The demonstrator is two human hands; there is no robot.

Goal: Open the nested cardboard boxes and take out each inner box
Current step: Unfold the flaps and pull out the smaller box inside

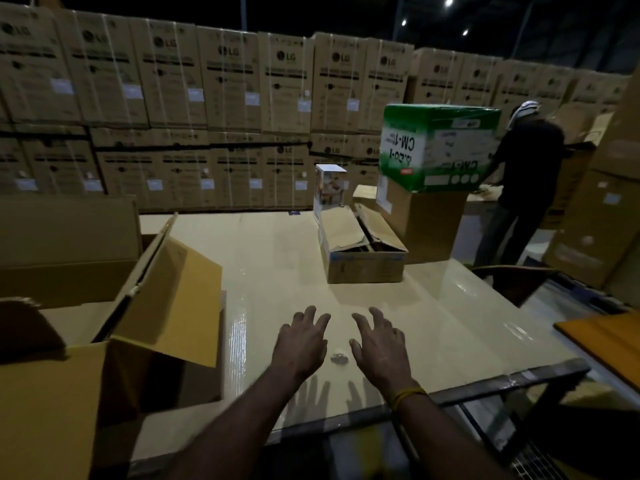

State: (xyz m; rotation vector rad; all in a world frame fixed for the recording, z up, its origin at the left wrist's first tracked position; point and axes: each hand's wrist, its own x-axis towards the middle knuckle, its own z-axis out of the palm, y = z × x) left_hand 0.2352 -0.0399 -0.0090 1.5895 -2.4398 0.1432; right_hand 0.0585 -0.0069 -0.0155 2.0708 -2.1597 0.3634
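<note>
A small brown cardboard box sits on the table ahead of me, its top flaps loosely folded and crumpled. A large open box stands at my left with its flaps raised. My left hand and my right hand hover side by side over the table, fingers spread, holding nothing. Both are well short of the small box. A small crumpled bit of tape lies between my hands.
A white printed carton stands behind the small box. A green and white box sits on a brown box at the right. A person stands beyond them. Stacked cartons wall the back.
</note>
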